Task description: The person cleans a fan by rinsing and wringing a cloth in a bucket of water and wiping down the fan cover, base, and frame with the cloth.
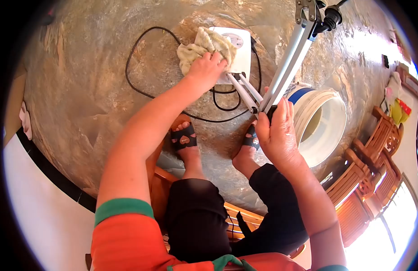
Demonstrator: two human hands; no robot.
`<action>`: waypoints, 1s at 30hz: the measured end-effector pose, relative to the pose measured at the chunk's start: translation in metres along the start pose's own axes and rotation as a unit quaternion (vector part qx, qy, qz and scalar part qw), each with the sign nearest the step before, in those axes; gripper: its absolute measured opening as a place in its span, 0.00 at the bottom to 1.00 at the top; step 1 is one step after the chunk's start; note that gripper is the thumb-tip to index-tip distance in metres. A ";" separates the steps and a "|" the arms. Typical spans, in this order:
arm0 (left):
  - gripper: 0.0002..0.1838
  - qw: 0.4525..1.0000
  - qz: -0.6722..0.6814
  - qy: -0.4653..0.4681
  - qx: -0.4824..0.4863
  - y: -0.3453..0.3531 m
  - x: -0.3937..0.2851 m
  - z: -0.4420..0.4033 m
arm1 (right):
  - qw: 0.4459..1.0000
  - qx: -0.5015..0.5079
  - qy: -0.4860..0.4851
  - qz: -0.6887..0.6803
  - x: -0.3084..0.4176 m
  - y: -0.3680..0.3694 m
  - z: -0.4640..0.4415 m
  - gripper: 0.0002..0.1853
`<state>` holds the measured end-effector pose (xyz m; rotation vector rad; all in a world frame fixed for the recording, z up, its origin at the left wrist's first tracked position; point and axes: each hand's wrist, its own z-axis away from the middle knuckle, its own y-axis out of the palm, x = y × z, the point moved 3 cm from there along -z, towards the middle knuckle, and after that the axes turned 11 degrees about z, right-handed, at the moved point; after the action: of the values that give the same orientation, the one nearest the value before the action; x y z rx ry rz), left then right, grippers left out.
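Observation:
My left hand presses a crumpled cream cloth against the white base of a jointed metal arm, its fingers bent into the cloth. The base lies on the floor with a round label near its far edge. My right hand is wrapped round the silver arm at its lower joint, thumb on the near side. From that joint two thin rods run to the base. At the top of the arm, a hinge and a black fitting are visible.
A black cable loops over the stone-patterned floor around the base. Beside my right hand a white bucket lies on its side or leans, its opening toward me. Wooden chairs stand at the right. My sandalled feet are below the base.

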<state>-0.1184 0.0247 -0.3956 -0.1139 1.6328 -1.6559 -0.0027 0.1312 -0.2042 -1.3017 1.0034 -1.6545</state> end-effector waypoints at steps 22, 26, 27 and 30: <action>0.15 0.993 -0.018 -0.009 0.116 -0.011 -0.004 -0.031 | 1.000 -0.018 0.001 0.008 0.000 0.005 0.001 0.26; 0.14 0.990 0.016 -0.091 0.109 0.010 -0.002 -0.076 | 1.000 -0.026 -0.005 -0.007 0.004 0.006 -0.003 0.26; 0.14 0.992 0.017 -0.075 0.097 0.007 -0.003 -0.076 | 1.000 -0.028 -0.001 -0.005 0.003 0.006 -0.002 0.25; 0.14 0.996 0.000 -0.016 0.091 0.002 -0.002 -0.060 | 1.000 -0.027 -0.007 0.002 0.003 0.005 -0.001 0.26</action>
<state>-0.1504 0.0742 -0.4061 -0.0490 1.4511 -1.7842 -0.0038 0.1264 -0.2080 -1.3443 1.0471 -1.6236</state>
